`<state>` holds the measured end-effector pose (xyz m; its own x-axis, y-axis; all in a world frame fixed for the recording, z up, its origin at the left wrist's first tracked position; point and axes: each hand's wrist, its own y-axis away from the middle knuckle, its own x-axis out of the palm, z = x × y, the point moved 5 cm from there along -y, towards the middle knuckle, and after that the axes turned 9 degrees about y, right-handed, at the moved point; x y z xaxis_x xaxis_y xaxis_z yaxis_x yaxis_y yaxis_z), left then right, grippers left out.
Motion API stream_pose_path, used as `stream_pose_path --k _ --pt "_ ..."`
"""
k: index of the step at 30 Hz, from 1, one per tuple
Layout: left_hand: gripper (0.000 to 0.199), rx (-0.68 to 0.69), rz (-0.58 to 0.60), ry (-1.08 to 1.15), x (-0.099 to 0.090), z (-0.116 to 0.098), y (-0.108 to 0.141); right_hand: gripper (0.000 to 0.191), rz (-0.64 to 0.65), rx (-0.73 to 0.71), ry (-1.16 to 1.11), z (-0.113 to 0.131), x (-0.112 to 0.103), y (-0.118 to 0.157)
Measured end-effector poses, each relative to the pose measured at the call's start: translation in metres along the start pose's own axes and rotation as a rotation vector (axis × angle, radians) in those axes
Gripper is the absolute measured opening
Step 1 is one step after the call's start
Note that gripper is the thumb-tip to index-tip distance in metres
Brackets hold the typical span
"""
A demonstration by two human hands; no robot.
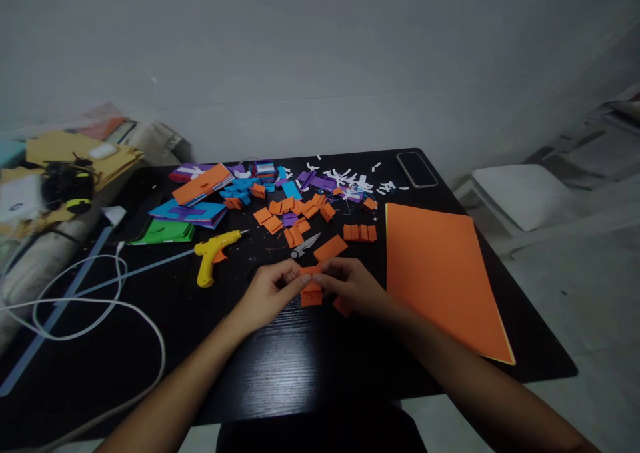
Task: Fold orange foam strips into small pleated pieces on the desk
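Near the middle of the black table, my left hand [273, 289] and my right hand [353, 286] meet over a small folded orange paper piece [311, 297]. Thumbs and fingertips of both hands pinch its upper part. Just beyond my fingers lie scissors [306, 246], their handles partly hidden, and a flat orange paper strip [331, 247]. Another orange paper scrap [343, 305] shows beneath my right hand. Several folded orange pieces [273, 224] are scattered past the scissors, and a row of similar ones [360, 233] stands to the right.
A yellow glue gun [215, 253] lies on the left near a white cable [160, 353]. Large orange sheets [440, 273] cover the table's right side. Behind are coloured paper stacks [187, 211], white paper scraps [350, 181] and a phone [417, 169]. A white stool [520, 196] stands beyond the right edge.
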<state>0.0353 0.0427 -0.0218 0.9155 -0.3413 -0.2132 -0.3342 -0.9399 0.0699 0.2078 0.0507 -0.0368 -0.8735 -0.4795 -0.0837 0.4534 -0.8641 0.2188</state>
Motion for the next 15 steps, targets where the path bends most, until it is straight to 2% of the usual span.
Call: stream_pose_path --k 5,10,15 --pt "0.039 0.047 0.0 -0.052 -0.0021 -0.0001 0.0001 0.035 -0.036 -0.017 0.035 -0.003 -0.0012 -0.0016" --pt "0.039 0.071 -0.002 -0.101 -0.0026 -0.002 -0.0005 0.039 -0.064 0.0 -0.084 -0.0036 -0.0013 -0.0013" --pt "0.037 0.073 -0.005 -0.13 -0.0024 -0.0039 0.0005 0.04 -0.119 0.001 -0.024 -0.0037 -0.0051 -0.0008"
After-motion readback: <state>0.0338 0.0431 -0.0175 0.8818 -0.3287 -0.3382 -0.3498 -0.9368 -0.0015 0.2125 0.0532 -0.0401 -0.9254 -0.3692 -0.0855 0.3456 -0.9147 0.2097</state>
